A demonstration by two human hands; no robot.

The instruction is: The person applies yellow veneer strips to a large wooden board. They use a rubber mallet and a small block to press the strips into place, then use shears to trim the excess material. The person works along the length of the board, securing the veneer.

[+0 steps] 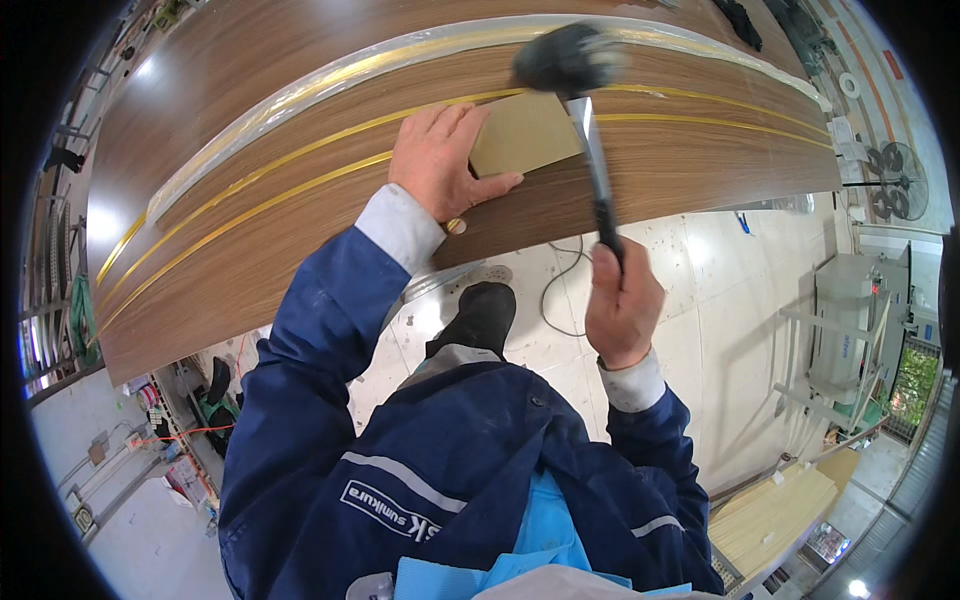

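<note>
My left hand [435,160] grips the left end of a flat olive-beige block [527,135], thumb along its near edge. The block lies on a brown wood-grain panel [710,170], over thin gold strips [385,157] that run lengthwise along it. My right hand [625,310] is closed round the dark grip of a mallet [563,62]. The mallet's black head is over the far side of the block, its right end smeared by motion. Whether the head touches anything, I cannot tell.
Farther back on the panel lies a long strip in clear plastic film [300,97]. A dark cable [545,300] trails over the pale tiled floor. At right are a standing fan [893,180] and a grey cabinet [845,315]; pale boards [780,510] are stacked at lower right.
</note>
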